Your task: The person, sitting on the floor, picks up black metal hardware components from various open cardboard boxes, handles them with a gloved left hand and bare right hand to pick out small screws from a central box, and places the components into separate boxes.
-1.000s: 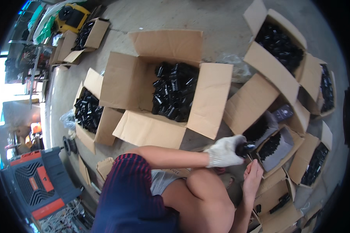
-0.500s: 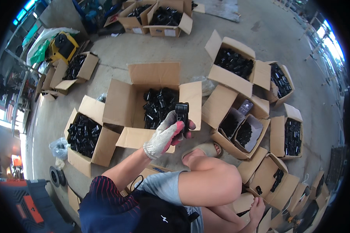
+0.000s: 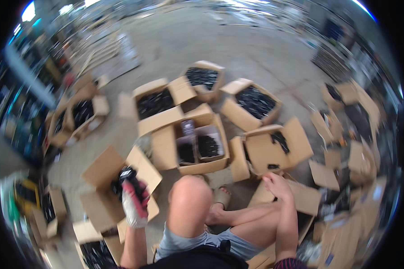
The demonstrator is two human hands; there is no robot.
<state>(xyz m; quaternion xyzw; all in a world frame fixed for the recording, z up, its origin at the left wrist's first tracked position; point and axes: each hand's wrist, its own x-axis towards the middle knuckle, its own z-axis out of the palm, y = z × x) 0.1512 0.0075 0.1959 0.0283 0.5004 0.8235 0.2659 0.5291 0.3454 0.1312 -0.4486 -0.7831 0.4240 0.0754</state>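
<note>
My left hand point(image 3: 134, 207), in a white knitted glove with a pinkish-red palm side, is closed round a black plastic part point(image 3: 127, 173) with a rounded head. Motion blur hides its finer shape. The hand is above an open cardboard box point(image 3: 102, 207) on my left, which largely hides behind it. My right hand point(image 3: 279, 186) is bare, its fingers loosely bent and slightly apart, with nothing visible in them. That forearm crosses my leg. Just beyond the fingers stands an open box point(image 3: 265, 152) holding a few black parts point(image 3: 280, 141).
Ahead, a box point(image 3: 203, 168) contains two lined compartments of small black pieces and a dark purple carton point(image 3: 188, 127). Several boxes of black parts point(image 3: 255, 102) stand behind it. Flattened cardboard point(image 3: 345, 237) and plastic bags lie at right. A yellow item point(image 3: 27, 192) is at far left.
My view has swung to the right, so the boxes appear shifted left. My left hand still holds the black part. My right hand now shows more fully, beside the sparsely filled box.
</note>
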